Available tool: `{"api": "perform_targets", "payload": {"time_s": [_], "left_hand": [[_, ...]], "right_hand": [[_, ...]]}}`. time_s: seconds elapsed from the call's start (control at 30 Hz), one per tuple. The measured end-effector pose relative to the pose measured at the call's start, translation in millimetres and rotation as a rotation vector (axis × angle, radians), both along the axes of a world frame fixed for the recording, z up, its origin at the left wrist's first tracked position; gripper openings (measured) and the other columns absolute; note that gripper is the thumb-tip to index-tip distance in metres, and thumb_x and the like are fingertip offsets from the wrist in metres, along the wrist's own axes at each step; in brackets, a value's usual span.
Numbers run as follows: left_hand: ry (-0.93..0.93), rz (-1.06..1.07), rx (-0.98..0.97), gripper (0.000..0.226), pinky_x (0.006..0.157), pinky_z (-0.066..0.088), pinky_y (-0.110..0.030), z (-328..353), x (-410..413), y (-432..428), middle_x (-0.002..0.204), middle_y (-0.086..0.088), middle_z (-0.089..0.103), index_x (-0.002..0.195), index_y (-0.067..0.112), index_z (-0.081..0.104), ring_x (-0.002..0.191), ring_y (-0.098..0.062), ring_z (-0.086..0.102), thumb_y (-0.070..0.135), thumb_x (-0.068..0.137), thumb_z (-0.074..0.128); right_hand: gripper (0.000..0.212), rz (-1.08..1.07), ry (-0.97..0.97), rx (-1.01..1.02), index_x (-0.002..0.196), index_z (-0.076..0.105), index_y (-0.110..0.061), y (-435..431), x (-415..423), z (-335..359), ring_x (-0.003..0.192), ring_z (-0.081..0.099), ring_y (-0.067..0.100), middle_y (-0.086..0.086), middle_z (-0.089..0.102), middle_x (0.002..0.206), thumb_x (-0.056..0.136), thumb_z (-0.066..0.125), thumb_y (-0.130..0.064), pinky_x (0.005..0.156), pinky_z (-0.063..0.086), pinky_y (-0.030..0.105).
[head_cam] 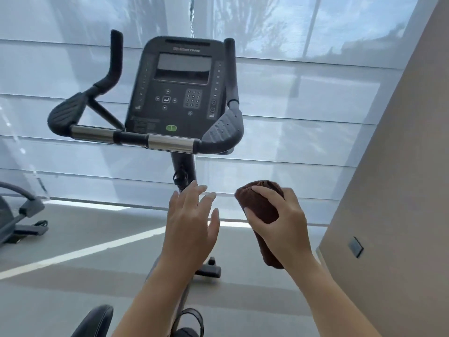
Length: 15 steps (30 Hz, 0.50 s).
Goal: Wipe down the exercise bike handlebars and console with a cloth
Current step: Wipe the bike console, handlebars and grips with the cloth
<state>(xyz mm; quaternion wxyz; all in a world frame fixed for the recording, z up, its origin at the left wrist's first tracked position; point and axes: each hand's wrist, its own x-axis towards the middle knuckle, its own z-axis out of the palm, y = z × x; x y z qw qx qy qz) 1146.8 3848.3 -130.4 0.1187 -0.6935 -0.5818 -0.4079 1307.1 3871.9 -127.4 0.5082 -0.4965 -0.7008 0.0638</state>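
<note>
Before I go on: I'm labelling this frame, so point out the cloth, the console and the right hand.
cloth (257, 203): head view, bare brown fabric near its upper end.
console (179, 93): head view, panel below the screen.
right hand (284, 222): head view, back of the hand.

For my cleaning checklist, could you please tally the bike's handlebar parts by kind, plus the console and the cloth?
Upright black grips: 2
Padded elbow rests: 2
Chrome sensor grips: 2
Console: 1
Brown cloth: 1
Total: 8
</note>
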Motion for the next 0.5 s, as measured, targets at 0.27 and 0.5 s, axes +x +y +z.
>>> {"api": "perform_targets", "payload": {"time_s": [0.27, 0.5], "left_hand": [[0.089, -0.009, 0.079, 0.027, 0.096, 0.037, -0.060, 28, -61, 132, 0.109, -0.022, 0.065, 0.099, -0.003, 0.066, 0.111, -0.040, 0.055, 0.006, 0.074, 0.071], [0.080, -0.188, 0.142, 0.025, 0.095, 0.039, -0.044, 20, -88, 193, 0.101, -0.012, 0.069, 0.094, 0.002, 0.067, 0.098, -0.031, 0.063, 0.015, 0.074, 0.073]], "right_hand": [[0.042, -0.028, -0.024, 0.163, 0.113, 0.062, -0.027, 149, -65, 54, 0.085, 0.047, 0.008, 0.006, 0.055, 0.104, 0.073, 0.073, -0.025, 0.078, 0.038, 0.011], [0.037, -0.137, -0.321, -0.015, 0.110, 0.060, -0.034, 224, -84, 91, 0.102, 0.049, 0.028, 0.008, 0.053, 0.110, 0.074, 0.067, -0.042, 0.084, 0.040, 0.032]]}}
